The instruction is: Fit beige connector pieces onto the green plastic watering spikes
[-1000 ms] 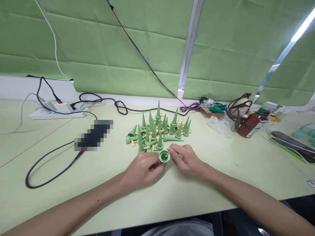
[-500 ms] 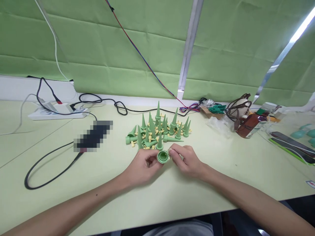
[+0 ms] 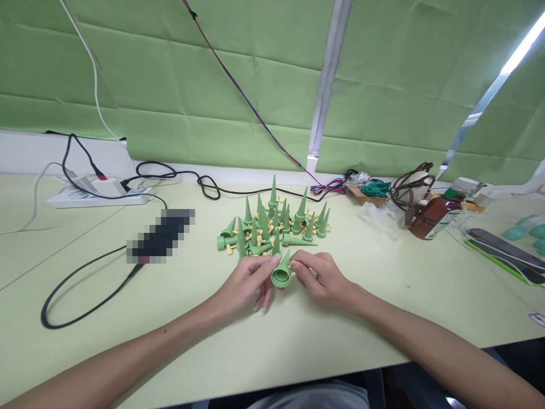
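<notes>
The grip of the left hand (image 3: 250, 277) held the green cone (image 3: 281, 278), best kept steady; whether the right hand (image 3: 318, 276), at its three o'clock, grasped anything was unclear.

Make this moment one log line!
left hand: holds hollow green spike | right hand: at spike's side, grip unclear | beyond: more spikes, yellow fittings

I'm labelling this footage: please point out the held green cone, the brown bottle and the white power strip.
Held green cone (image 3: 281, 275): head view, inside its wide open end.
Brown bottle (image 3: 433, 213): head view, on its body.
White power strip (image 3: 99, 201): head view, on its long front side.
</notes>
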Demonstrator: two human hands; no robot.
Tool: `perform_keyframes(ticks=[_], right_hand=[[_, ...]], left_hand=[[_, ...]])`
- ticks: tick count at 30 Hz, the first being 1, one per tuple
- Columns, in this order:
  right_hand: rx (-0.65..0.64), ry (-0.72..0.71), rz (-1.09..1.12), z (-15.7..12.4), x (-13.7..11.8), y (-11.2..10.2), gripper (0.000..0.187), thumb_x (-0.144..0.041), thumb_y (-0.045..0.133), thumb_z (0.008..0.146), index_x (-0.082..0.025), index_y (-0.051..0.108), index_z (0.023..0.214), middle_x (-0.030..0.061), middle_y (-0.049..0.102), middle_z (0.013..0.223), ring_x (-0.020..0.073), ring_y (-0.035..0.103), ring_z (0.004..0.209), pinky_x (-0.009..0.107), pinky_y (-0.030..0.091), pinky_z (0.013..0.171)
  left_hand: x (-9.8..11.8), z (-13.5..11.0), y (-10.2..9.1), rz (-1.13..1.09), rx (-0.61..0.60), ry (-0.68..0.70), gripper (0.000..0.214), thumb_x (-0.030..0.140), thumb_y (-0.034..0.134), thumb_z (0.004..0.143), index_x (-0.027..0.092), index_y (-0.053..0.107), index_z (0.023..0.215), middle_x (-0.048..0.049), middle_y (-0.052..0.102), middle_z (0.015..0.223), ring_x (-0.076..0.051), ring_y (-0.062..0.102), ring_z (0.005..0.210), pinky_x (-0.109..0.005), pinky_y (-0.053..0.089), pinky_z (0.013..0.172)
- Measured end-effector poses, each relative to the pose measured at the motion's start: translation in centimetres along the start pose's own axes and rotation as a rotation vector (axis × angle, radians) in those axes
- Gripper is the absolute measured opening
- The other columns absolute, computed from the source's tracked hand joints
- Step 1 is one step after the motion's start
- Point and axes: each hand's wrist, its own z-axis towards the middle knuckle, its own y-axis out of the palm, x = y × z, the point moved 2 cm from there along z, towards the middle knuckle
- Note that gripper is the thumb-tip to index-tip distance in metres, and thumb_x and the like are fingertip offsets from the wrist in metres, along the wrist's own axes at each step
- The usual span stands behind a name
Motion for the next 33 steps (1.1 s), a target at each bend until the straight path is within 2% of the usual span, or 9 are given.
perform_keyframes(ticks=[7,15,22,33], right_hand=[[-0.035,0.009,0.013,0.12,0.07,0.08,0.028,-0.026,0.039,0.106,-0.023,0.037,0.077,-0.0072,0.033,0.06,0.0094,0.029,0.05,0.023,0.027,0.052],[-0.058,0.02,-0.001,0.06,-0.06,0.0,0.028,-0.026,0.039,0.105,-0.023,0.034,0.077,-0.0073,0.03,0.062,0.0094,0.028,0.051,0.023,0.025,0.052],[-0.063,0.01,-0.002,0.15,-0.18,0.0,0.027,-0.025,0.039,0.104,-0.023,0.036,0.078,-0.0071,0.031,0.061,0.0096,0.029,0.05,0.023,0.026,0.051],[-0.074,-0.006,-0.027,0.05,0.03,0.07,0.026,-0.026,0.039,0.105,-0.023,0.035,0.079,-0.0069,0.03,0.062,0.0094,0.029,0.05,0.023,0.025,0.051]], left_hand=[[0.04,-0.25,-0.21,0.201,0.032,0.123,0.047,0.053,0.053,0.098,0.016,0.051,0.068,0.0051,0.044,0.048,-0.009,0.047,0.042,-0.021,0.036,0.043],[0.46,-0.26,-0.31,0.478,0.092,0.284,0.029,0.039,0.054,0.097,0.015,0.059,0.082,0.0044,0.049,0.058,-0.008,0.047,0.049,-0.02,0.039,0.046],[0.45,-0.4,-0.43,0.515,0.109,0.319,0.024,0.038,0.054,0.096,0.015,0.058,0.091,0.0025,0.054,0.065,-0.009,0.048,0.049,-0.021,0.041,0.047],[0.61,-0.55,-0.52,0.568,0.141,0.419,0.016,0.03,0.059,0.094,0.017,0.053,0.088,0.0055,0.044,0.064,-0.008,0.045,0.051,-0.019,0.039,0.046]])
